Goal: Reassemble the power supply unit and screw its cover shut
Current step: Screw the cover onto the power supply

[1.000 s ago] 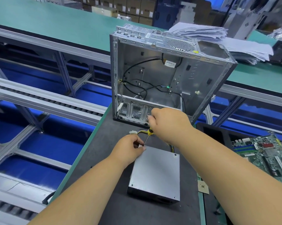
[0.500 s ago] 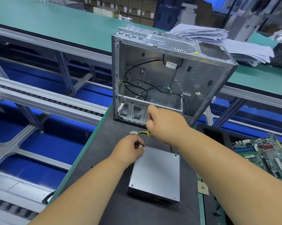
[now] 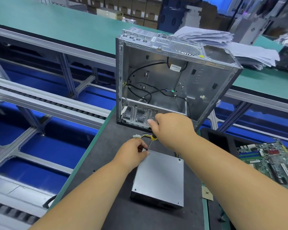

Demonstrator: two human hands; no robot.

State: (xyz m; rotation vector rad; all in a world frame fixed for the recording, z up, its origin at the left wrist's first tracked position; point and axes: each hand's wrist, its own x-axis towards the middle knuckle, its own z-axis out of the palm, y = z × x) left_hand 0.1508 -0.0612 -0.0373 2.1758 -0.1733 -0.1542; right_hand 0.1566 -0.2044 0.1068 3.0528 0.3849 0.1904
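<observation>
Open bare-metal computer case (image 3: 169,80) stands at 12 o'clock on the dark work mat (image 3: 110,163); flat grey sheet-metal power supply unit (image 3: 159,178) lies at 6 o'clock, cover on; right hand (image 3: 172,130) grips yellow-and-black-handled screwdriver (image 3: 152,138), tip at the unit's 11 o'clock corner; left hand (image 3: 133,153) pinches a small dark screw (image 3: 146,149) there; step: starting this cover screw; next calls for seating the tip, turning clockwise.

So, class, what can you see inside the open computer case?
Inside the computer case: black cables, a white label and perforated vents. The right hand covers part of its lower edge, so that spot cannot be seen.
</observation>
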